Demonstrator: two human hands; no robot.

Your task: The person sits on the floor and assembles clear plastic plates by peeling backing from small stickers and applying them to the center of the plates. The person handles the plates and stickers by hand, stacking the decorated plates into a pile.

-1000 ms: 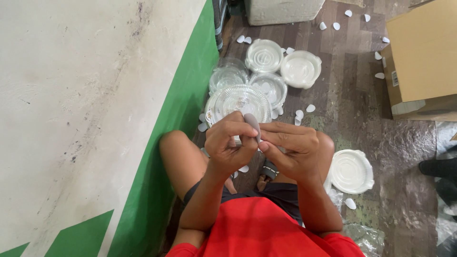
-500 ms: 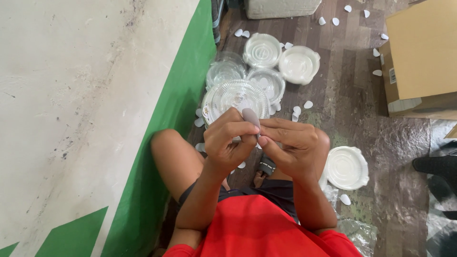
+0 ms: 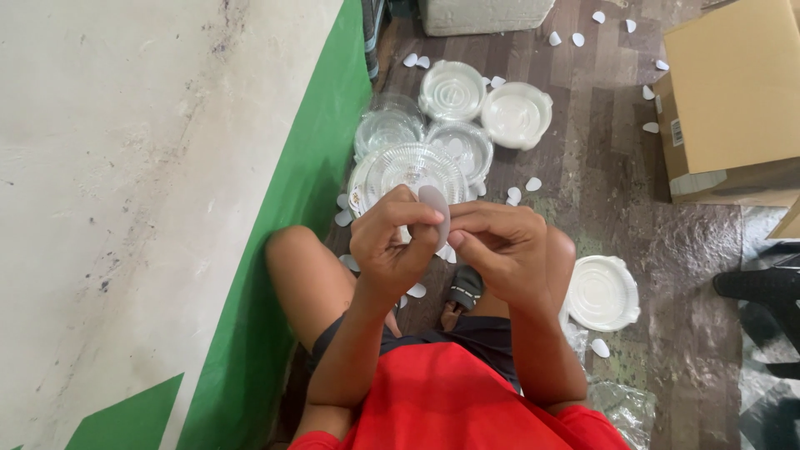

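Observation:
Both my hands meet in front of my chest around a small thin whitish oval piece (image 3: 436,210). My left hand (image 3: 392,242) pinches its left side with thumb and fingers. My right hand (image 3: 500,250) grips its lower right edge with the fingertips. The piece stands upright between them. Just beyond my hands, a clear round ribbed plastic lid (image 3: 408,171) lies on the floor. I sit against a white and green wall in a red shirt, my knees bent.
Several clear and white round plastic lids (image 3: 517,112) lie in a cluster ahead, and another white lid (image 3: 602,292) lies at my right. Small white oval pieces (image 3: 533,184) are scattered on the dark floor. A cardboard box (image 3: 737,100) stands at the right; a white foam box (image 3: 483,15) at the top.
My hands stay together on the oval piece, shifting it slightly between the fingers. The view has drifted a little; nothing else has moved.

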